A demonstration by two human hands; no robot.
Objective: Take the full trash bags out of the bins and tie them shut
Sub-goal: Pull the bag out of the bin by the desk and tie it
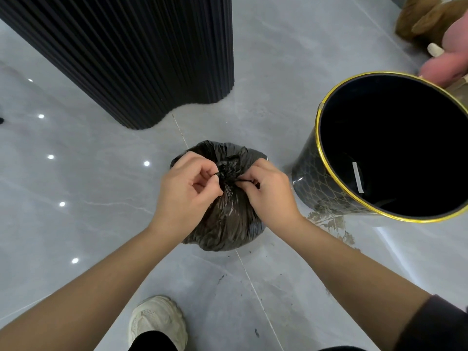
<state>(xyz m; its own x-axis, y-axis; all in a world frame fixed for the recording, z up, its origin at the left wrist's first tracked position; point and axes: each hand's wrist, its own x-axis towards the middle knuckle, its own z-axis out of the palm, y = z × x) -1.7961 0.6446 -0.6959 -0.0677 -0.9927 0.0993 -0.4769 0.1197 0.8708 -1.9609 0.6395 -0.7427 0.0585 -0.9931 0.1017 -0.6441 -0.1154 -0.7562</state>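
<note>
Far left: glossy grey floor, dotted with a row of small white light spots. Above that, a black ribbed column, standing on the floor well behind the bag. Low in view, a pale shoe under a dark trouser leg, planted beside a grout line, with a few dark specks on the tile nearby. Next, the left hand, bare forearm reaching in from the lower left, fingers curled, thumb and forefinger pinching a twisted strand of black plastic at the left side of the knot. In the centre, a full black bag, out of the bin and sitting on the floor, bulging and wrinkled, with the neck gathered into a small tight knot on top, between the two hands. Just right of the knot, the right hand, fingers likewise curled, thumb and fingertips gripping the other strand, held out to the right. Lower right, a dark sleeve on that arm. Near the bag's right side, a black bin with a gold pattern and gold rim, mouth open, interior dark, a white strip on the inner wall. At the bin's foot, a brownish stain on the tile. Top right corner: a brown plush toy and something pink, blurred.
</note>
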